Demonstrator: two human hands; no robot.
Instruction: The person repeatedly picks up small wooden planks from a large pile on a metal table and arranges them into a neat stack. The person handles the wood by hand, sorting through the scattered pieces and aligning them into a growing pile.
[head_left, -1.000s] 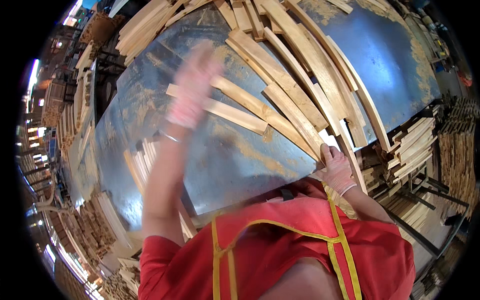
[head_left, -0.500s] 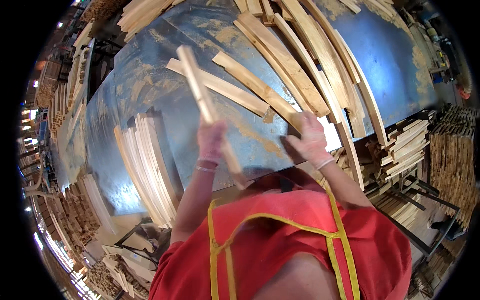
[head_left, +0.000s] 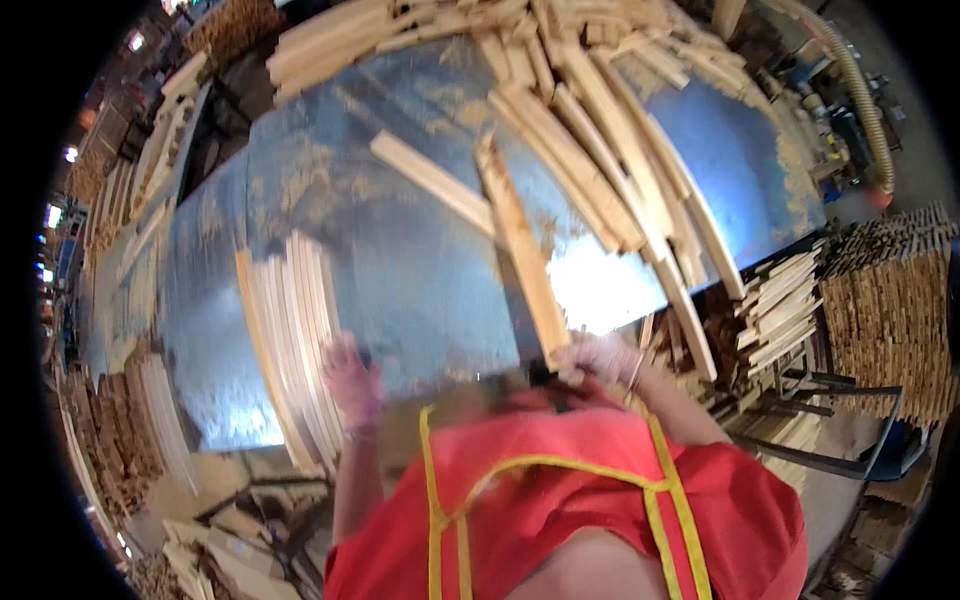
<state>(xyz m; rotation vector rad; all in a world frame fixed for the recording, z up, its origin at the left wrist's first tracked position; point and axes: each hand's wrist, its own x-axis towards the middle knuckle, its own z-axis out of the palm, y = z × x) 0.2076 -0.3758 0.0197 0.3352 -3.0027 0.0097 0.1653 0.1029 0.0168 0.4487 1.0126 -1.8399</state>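
My right hand (head_left: 600,360) is closed round the near end of a wooden strip (head_left: 528,255) with a brownish, rough-looking face. The strip points away from me, its far part crossing the end of a paler strip (head_left: 430,180) on the blue table. My left hand (head_left: 352,385), somewhat blurred, is against the right side of a row of pale wooden strips (head_left: 295,335) at the table's near left. Its fingers stretch forward along the row, with the thumb apart, and no strip shows in its grasp.
Long boards (head_left: 610,150) lie overlapping on the right of the blue table (head_left: 420,310), some jutting past its near edge. More timber (head_left: 330,45) is heaped along the far edge. Stacked strips (head_left: 785,305) on a metal frame and a tall wood stack (head_left: 870,330) stand at right.
My left hand has come left and nearer to the row of strips; the strip it held raised is out of its grasp. My right hand has drawn its strip nearer, turning it more lengthwise.
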